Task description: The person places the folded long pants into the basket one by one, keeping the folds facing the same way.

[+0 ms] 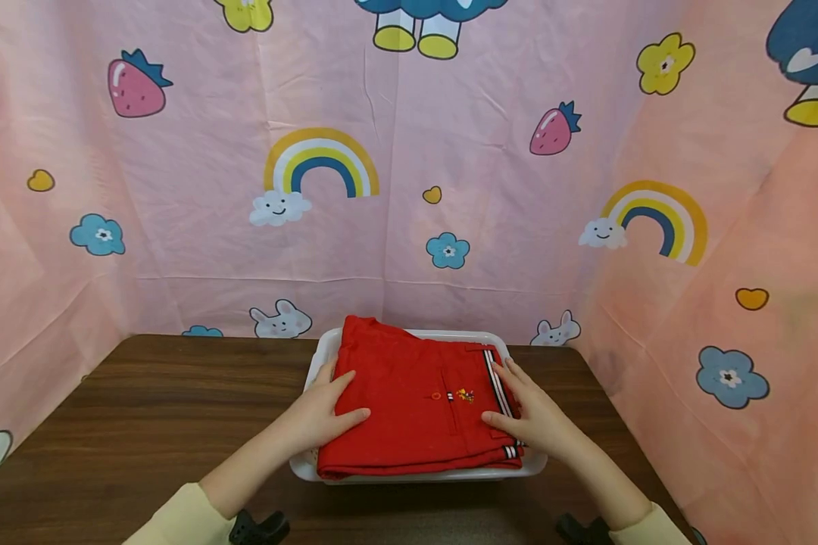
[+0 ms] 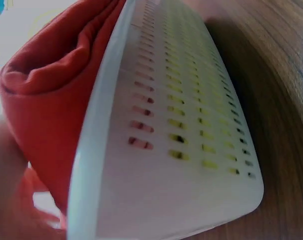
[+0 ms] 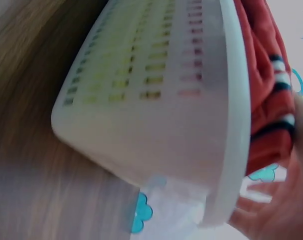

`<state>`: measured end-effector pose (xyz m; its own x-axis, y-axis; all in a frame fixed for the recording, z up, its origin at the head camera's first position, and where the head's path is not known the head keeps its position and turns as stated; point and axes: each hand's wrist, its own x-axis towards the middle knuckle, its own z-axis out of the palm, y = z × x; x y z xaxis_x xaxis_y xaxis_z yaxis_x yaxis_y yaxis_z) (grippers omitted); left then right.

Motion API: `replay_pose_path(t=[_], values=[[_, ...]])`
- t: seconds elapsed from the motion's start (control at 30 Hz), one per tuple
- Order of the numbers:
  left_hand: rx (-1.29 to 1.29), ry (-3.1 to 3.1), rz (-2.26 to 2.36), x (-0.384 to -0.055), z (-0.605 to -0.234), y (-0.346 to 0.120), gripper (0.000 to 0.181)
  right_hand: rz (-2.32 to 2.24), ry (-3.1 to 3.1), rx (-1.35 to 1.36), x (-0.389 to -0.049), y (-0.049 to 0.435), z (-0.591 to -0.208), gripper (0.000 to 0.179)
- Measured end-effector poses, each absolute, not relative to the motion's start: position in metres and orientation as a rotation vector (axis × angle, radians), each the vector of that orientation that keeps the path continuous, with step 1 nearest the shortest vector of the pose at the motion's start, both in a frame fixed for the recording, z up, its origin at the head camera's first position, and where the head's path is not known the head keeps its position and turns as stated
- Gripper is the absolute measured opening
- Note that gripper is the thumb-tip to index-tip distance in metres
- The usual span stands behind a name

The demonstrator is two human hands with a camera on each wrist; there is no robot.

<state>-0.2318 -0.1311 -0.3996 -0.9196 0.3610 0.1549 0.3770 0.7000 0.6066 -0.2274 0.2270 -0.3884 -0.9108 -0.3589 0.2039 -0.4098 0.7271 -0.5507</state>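
A folded red garment (image 1: 402, 409) with black-and-white striped trim and a small embroidered figure lies on top of a white plastic basket (image 1: 307, 471). My left hand (image 1: 323, 409) rests at the garment's left edge, thumb and fingers spread. On the opposite side, my right hand (image 1: 528, 412) touches the striped edge, its fingers fairly straight and the thumb over the cloth. In the left wrist view, the thick rolled fold of the red garment (image 2: 56, 105) rises above the basket rim. Striped cuffs of the garment (image 3: 271, 120) show beside the rim in the right wrist view.
Yellow material (image 2: 176, 122) shows through the slots in the basket's side, below the red. The basket stands on a dark wooden table (image 1: 177, 409), near its back edge. A pink printed cloth (image 1: 409, 250) hangs behind and along both sides.
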Motion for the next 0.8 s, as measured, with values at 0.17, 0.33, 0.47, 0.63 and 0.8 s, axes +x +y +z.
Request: replay_pose_path(t=[0.17, 0.33, 0.47, 0.63, 0.8], values=[[-0.788, -2.962, -0.943, -0.225, -0.397, -0.134, 0.087, 0.867, -2.907, 0.874, -0.224, 0.235, -0.389, 0.084], [-0.842, -3.038, -0.905, -0.222, -0.399, -0.135, 0.098, 0.789, -3.011, 0.902, -0.220, 0.235, -0.392, 0.083], [-0.823, -3.058, -0.908, -0.224, -0.401, -0.135, 0.103, 0.744, -3.049, 0.869, -0.218, 0.234, -0.394, 0.083], [-0.804, -3.073, -0.925, -0.226, -0.401, -0.133, 0.104, 0.661, -3.045, 0.864, -0.218, 0.232, -0.398, 0.083], [-0.777, -3.101, -0.917, -0.229, -0.402, -0.131, 0.103, 0.611, -3.054, 0.840, -0.219, 0.229, -0.400, 0.083]])
